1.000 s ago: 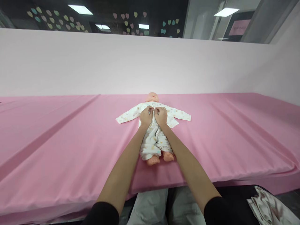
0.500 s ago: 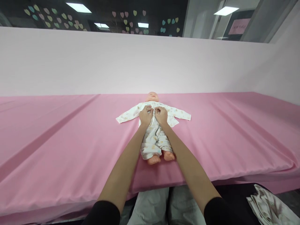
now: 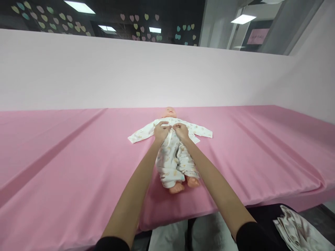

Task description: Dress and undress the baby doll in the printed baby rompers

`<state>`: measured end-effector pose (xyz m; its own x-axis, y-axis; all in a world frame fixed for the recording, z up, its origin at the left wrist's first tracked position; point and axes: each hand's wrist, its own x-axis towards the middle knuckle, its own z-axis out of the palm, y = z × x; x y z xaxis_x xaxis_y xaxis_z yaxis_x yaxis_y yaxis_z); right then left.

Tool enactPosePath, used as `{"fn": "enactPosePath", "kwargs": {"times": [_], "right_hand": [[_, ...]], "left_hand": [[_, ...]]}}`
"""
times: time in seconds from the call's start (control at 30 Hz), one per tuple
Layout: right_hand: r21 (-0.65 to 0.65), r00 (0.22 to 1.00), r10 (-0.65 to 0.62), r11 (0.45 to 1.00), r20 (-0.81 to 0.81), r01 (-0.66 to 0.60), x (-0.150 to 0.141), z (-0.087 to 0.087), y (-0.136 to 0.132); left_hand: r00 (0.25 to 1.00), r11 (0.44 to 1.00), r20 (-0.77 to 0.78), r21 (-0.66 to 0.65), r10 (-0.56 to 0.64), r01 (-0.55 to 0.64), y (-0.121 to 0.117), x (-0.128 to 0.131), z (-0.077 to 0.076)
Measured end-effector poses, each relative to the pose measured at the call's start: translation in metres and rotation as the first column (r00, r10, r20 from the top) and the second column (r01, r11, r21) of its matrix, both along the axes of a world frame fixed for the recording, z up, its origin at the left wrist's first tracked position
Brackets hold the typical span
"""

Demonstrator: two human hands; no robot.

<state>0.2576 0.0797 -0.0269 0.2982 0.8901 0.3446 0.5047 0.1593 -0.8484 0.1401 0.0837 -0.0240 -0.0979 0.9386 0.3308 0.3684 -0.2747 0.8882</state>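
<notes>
A baby doll (image 3: 170, 112) lies on its back with its feet toward me. It wears a white printed baby top (image 3: 143, 134), sleeves spread to both sides, and matching trousers (image 3: 169, 167). My left hand (image 3: 161, 131) pinches the front of the top at the doll's chest. Close beside it, my right hand (image 3: 181, 131) pinches the other front edge, the fingertips of both hands nearly meeting at the middle. Whatever small fastening lies between the fingers is too small to make out. The bare feet (image 3: 177, 188) stick out of the trouser legs.
A pink padded surface (image 3: 86, 174) spreads under the doll, up to a white wall (image 3: 146, 73). Folded printed cloth (image 3: 300, 228) lies on something black at the lower right. Above the wall is a dark window (image 3: 170, 21) with heart stickers.
Both hands stay at the chest, their fingertips slightly closer together and lower on the top's front. The camera view has shifted a little, and the doll's feet appear lower.
</notes>
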Motion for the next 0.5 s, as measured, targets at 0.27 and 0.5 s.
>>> {"fn": "enactPosePath", "kwargs": {"times": [0.27, 0.5], "right_hand": [[0.152, 0.912, 0.078, 0.977, 0.404, -0.151, 0.014, -0.001, -0.031], [-0.105, 0.879, 0.258, 0.966, 0.401, -0.235, 0.042, 0.028, -0.051]], "left_hand": [[0.841, 0.896, -0.505, 0.255, -0.196, 0.363, -0.023, -0.022, -0.003], [0.748, 0.904, -0.652, 0.237, -0.124, 0.356, -0.038, -0.025, 0.019]]}}
